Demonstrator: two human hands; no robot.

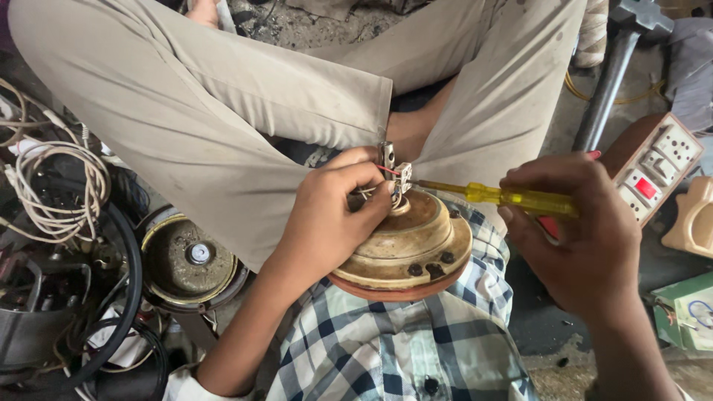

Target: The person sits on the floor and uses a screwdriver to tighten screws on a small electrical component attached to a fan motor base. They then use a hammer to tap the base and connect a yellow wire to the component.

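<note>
A round cream-coloured fan motor housing (416, 245) rests in my lap against my checked shirt. My left hand (334, 212) grips the small white terminal block (402, 175) and its wires at the top of the housing. My right hand (575, 230) holds a yellow-handled screwdriver (505, 197). Its tip points left and touches the terminal block.
My crossed legs in beige trousers (223, 96) fill the top. Another round motor (189, 256) lies at left beside tangled white wires (52, 186) and black cable. A switch-and-socket board (657, 167) sits at right, a green box (687, 308) below it.
</note>
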